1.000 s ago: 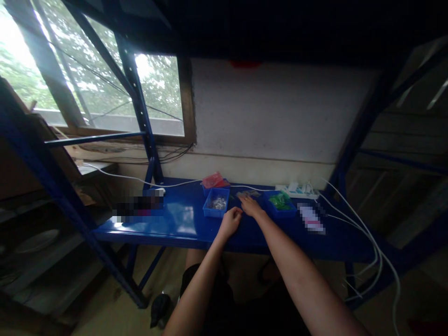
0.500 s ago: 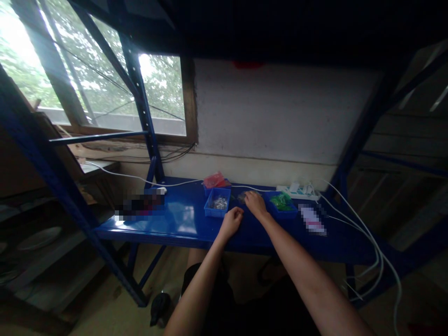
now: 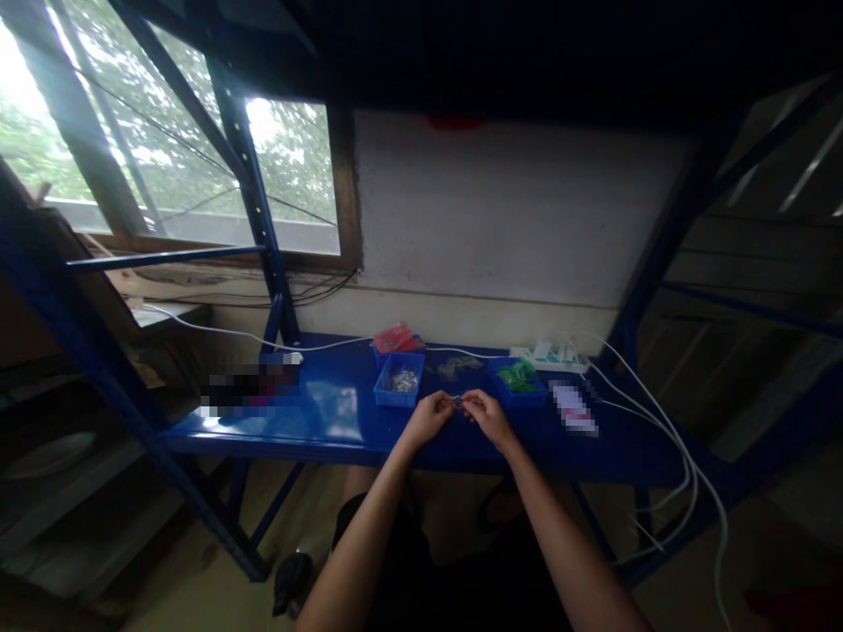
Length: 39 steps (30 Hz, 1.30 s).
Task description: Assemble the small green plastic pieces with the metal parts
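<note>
My left hand (image 3: 431,415) and my right hand (image 3: 486,414) meet over the front of the blue table (image 3: 342,412), fingertips pinched close together. Between them is something small and dark, too tiny to make out. Left of my left hand stands a blue bin of small silvery parts (image 3: 403,379). Beyond my hands lies a small loose pile of pale pieces (image 3: 459,365). Just right of and behind my right hand, a blue bin holds green items (image 3: 518,376). A red plastic bag (image 3: 393,338) rests on another bin at the back.
A white power strip (image 3: 550,355) lies at the back right, with white cables (image 3: 659,426) running off the right side. Blurred-out items lie at the table's left (image 3: 254,386) and right (image 3: 574,408). Blue rack posts (image 3: 263,228) rise at both sides.
My right hand has come back from the loose pile to my left hand, and their fingertips now meet around something small. The view has shifted slightly.
</note>
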Tool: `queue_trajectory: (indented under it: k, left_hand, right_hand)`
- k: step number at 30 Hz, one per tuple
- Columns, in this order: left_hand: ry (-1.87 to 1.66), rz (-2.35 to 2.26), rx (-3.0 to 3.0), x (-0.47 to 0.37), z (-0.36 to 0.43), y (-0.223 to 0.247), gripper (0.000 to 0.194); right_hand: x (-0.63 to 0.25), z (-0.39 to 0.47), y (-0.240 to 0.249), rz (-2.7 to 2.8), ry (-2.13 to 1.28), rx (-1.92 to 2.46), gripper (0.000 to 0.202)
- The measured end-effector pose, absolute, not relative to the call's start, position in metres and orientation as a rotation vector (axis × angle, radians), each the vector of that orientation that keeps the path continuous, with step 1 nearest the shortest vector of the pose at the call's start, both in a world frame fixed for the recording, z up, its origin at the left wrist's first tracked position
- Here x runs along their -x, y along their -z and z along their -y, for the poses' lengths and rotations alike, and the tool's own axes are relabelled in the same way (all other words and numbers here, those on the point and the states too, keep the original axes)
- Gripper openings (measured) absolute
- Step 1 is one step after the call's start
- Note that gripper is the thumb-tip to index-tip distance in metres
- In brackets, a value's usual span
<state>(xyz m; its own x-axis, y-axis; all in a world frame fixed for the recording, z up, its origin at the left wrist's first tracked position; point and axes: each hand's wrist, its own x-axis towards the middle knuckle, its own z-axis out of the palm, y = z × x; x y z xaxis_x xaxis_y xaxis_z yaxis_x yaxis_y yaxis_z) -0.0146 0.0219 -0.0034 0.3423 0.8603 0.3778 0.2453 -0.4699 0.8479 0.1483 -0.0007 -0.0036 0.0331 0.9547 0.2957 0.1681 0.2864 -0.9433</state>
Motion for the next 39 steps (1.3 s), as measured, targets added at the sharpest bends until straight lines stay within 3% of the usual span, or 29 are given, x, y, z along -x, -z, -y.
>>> queue_trajectory:
  k: [39]
  left_hand:
    - [-1.087,-1.011,-1.961,0.0163,-0.0157,-0.0045,0.026]
  right_hand:
    - [-0.1461,0.0007,0.0051,1.589,-0.734,1.199,0.018]
